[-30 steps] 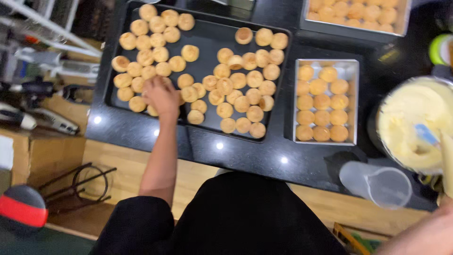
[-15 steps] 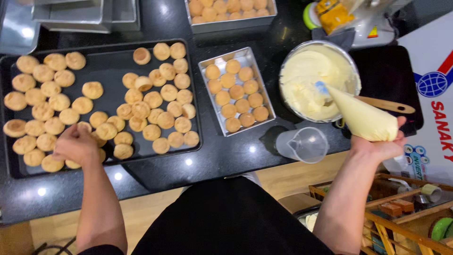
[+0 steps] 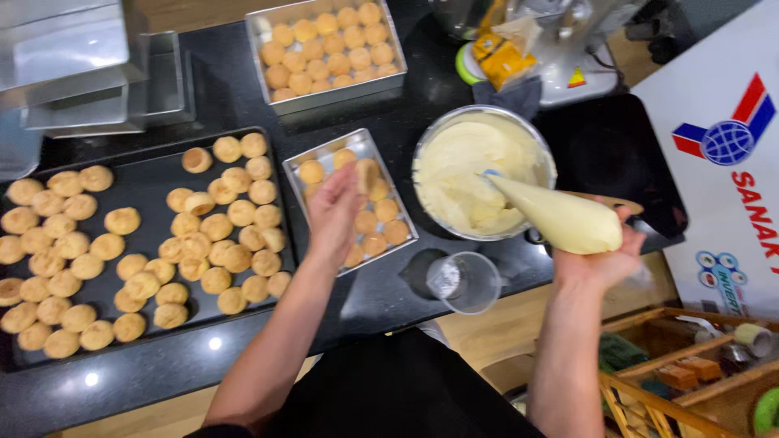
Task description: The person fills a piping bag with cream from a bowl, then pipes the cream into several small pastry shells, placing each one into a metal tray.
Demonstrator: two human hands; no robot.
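Over the small tin (image 3: 403,237) of puffs we lift one puff (image 3: 367,173) pinched in our left hand (image 3: 334,212), while our right hand (image 3: 599,261) grips the full piping bag (image 3: 556,219), tip toward the cream bowl (image 3: 454,174), ready for filling

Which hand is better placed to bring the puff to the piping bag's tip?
Left, probably: the left hand holds a golden round pastry puff above the small metal tray, while the right hand grips the cream-filled piping bag.

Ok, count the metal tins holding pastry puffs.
2: a large tin at the top, and a small tin beneath the left hand. Empty pans stacked top left hold none.
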